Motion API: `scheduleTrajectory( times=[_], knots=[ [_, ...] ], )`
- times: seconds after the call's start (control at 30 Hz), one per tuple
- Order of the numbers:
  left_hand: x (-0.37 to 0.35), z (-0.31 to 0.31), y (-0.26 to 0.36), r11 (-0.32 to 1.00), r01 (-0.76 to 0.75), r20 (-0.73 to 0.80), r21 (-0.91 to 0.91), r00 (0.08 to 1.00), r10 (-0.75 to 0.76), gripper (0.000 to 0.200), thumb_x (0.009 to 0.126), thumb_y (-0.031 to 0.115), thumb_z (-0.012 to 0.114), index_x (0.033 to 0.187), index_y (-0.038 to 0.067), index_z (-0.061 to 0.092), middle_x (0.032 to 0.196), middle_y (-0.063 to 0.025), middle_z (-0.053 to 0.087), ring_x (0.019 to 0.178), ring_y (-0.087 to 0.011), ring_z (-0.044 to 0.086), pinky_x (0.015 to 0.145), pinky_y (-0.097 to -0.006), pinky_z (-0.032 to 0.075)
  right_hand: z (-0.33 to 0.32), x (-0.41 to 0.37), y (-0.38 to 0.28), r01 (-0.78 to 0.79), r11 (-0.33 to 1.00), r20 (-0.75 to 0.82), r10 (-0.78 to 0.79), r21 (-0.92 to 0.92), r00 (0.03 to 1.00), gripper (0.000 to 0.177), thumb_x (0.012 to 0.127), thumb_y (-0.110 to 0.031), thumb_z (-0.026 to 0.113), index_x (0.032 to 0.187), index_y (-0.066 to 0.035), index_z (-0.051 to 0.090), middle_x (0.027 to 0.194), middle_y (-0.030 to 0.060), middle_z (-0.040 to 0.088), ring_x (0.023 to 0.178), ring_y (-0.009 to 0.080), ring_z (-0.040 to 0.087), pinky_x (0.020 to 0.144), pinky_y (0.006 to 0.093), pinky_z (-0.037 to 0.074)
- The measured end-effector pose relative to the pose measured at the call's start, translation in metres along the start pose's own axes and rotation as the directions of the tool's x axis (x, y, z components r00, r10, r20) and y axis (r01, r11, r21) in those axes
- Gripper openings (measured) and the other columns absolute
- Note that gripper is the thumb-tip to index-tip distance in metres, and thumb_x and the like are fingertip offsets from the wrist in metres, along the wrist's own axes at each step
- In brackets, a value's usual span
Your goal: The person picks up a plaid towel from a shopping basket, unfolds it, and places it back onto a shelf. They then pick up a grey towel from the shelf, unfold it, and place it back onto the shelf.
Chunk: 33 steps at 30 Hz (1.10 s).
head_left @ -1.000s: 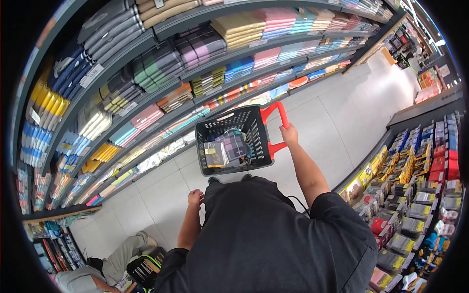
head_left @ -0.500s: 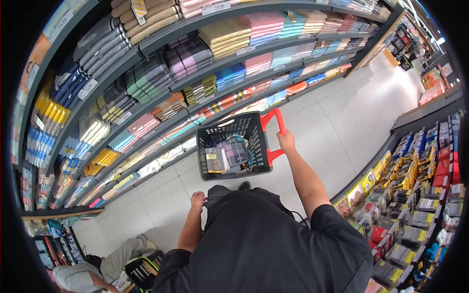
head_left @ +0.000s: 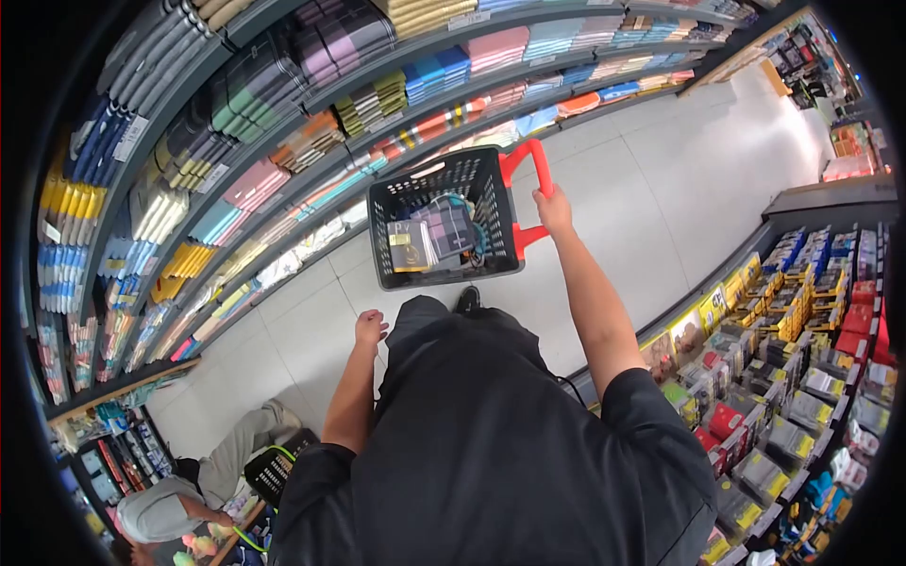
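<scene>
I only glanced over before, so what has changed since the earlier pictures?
The black perforated plastic basket has moved rightward along the grey shelves of folded cloth. The whole view shifted too, so it and the left hand now appear higher. Nothing was gripped or released: the right hand still holds the basket's red plastic handle, and the grey rectangular package stays inside.

Shelves (head_left: 415,41) of folded cloths (head_left: 497,49) show a shop.

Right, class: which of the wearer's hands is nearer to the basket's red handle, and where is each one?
The right hand: it is closed around the red handle. The left hand hangs apart from it, beside the left leg.
</scene>
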State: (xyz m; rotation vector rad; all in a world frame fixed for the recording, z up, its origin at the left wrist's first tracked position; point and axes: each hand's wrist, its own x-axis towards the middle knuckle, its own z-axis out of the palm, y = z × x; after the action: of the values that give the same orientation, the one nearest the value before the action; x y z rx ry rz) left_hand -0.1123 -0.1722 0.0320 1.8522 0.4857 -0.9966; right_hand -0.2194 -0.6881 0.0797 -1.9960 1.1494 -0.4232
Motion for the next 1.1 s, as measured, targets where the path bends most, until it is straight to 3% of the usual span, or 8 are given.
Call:
scheduleTrajectory(
  times=[0.37, 0.53, 0.6, 0.67, 0.83, 0.93, 1.03, 1.1],
  knots=[
    [-0.004, -0.013, -0.001, 0.998, 0.055, -0.024, -0.008, 0.998, -0.055, 0.032, 0.090, 0.021, 0.060, 0.119, 0.009, 0.054, 0.104, -0.0047, 0.059, 0.092, -0.0220, 0.064, 0.070, -0.0346, 0.051, -0.003, -0.001, -0.016, -0.071, 0.997, 0.008, 0.072, -0.031, 0.997, 0.024, 0.087, -0.026, 0.063, 0.095, -0.004, 0.060, 0.066, 0.0078, 0.060, 0.055, 0.0189, 0.059, 0.052, 0.0351, 0.048],
    [0.036, -0.037, -0.047, 0.999, 0.034, -0.025, -0.028, 0.999, -0.035, 0.032, 0.090, 0.021, 0.061, 0.117, 0.006, 0.056, 0.100, -0.0087, 0.061, 0.082, -0.0235, 0.068, 0.055, -0.0343, 0.053, -0.006, -0.007, -0.028, 0.042, 0.994, -0.085, -0.050, -0.100, 0.995, 0.026, 0.085, -0.029, 0.064, 0.096, -0.005, 0.062, 0.067, 0.0092, 0.061, 0.057, 0.0212, 0.061, 0.056, 0.0369, 0.048],
    [0.035, -0.042, -0.038, 0.997, 0.073, -0.014, 0.020, 0.997, -0.073, 0.029, 0.089, 0.021, 0.062, 0.114, 0.008, 0.057, 0.095, -0.0076, 0.062, 0.079, -0.0230, 0.068, 0.056, -0.0347, 0.054, -0.003, -0.002, -0.021, -0.075, 0.992, -0.042, 0.071, -0.097, 0.997, 0.028, 0.085, -0.030, 0.064, 0.096, -0.005, 0.062, 0.068, 0.0101, 0.062, 0.059, 0.0223, 0.062, 0.057, 0.0378, 0.049],
    [0.044, -0.047, -0.035, 0.995, 0.091, -0.021, 0.047, 0.996, -0.090, 0.029, 0.088, 0.020, 0.062, 0.114, 0.008, 0.058, 0.092, -0.0075, 0.063, 0.078, -0.0226, 0.068, 0.056, -0.0342, 0.053, -0.007, -0.003, -0.030, -0.205, 0.972, 0.019, 0.208, -0.114, 0.978, 0.033, 0.084, -0.033, 0.065, 0.103, -0.007, 0.062, 0.089, 0.0190, 0.067, 0.086, 0.0381, 0.065, 0.077, 0.0448, 0.049],
    [0.079, -0.045, 0.011, 0.983, 0.104, 0.045, 0.154, 0.993, -0.112, 0.031, 0.087, 0.019, 0.061, 0.116, 0.009, 0.057, 0.094, -0.0064, 0.061, 0.081, -0.0206, 0.066, 0.064, -0.0349, 0.052, -0.007, -0.007, -0.043, -0.181, 0.976, -0.018, 0.180, -0.124, 0.983, 0.035, 0.085, -0.033, 0.064, 0.102, -0.003, 0.062, 0.086, 0.0197, 0.067, 0.084, 0.0383, 0.065, 0.075, 0.0452, 0.050],
    [0.109, -0.040, 0.025, 0.985, 0.075, 0.107, 0.155, 0.990, -0.092, 0.032, 0.086, 0.019, 0.061, 0.116, 0.009, 0.056, 0.094, -0.0064, 0.061, 0.080, -0.0197, 0.066, 0.063, -0.0334, 0.052, -0.008, -0.012, -0.048, -0.244, 0.960, -0.026, 0.243, -0.136, 0.970, 0.035, 0.085, -0.033, 0.064, 0.102, -0.002, 0.062, 0.085, 0.0200, 0.068, 0.083, 0.0381, 0.066, 0.075, 0.0453, 0.050],
    [0.116, -0.031, 0.065, 0.993, -0.019, 0.124, 0.120, 0.992, 0.004, 0.032, 0.086, 0.019, 0.061, 0.116, 0.009, 0.056, 0.093, -0.0058, 0.061, 0.079, -0.0189, 0.065, 0.062, -0.0325, 0.052, 0.001, -0.005, -0.028, -0.094, 0.974, -0.110, 0.072, -0.207, 0.991, 0.028, 0.086, -0.028, 0.064, 0.094, -0.002, 0.061, 0.064, 0.0086, 0.060, 0.053, 0.0193, 0.059, 0.051, 0.0354, 0.047],
    [0.117, -0.018, 0.083, 0.986, -0.049, 0.171, 0.162, 0.985, 0.021, 0.032, 0.087, 0.019, 0.061, 0.117, 0.008, 0.056, 0.093, -0.0053, 0.061, 0.078, -0.0186, 0.065, 0.061, -0.0323, 0.052, 0.005, -0.004, -0.022, -0.098, 0.972, -0.122, 0.074, -0.212, 0.990, 0.028, 0.086, -0.028, 0.064, 0.094, -0.002, 0.061, 0.062, 0.0079, 0.059, 0.051, 0.0185, 0.058, 0.050, 0.0350, 0.046]
  ],
)
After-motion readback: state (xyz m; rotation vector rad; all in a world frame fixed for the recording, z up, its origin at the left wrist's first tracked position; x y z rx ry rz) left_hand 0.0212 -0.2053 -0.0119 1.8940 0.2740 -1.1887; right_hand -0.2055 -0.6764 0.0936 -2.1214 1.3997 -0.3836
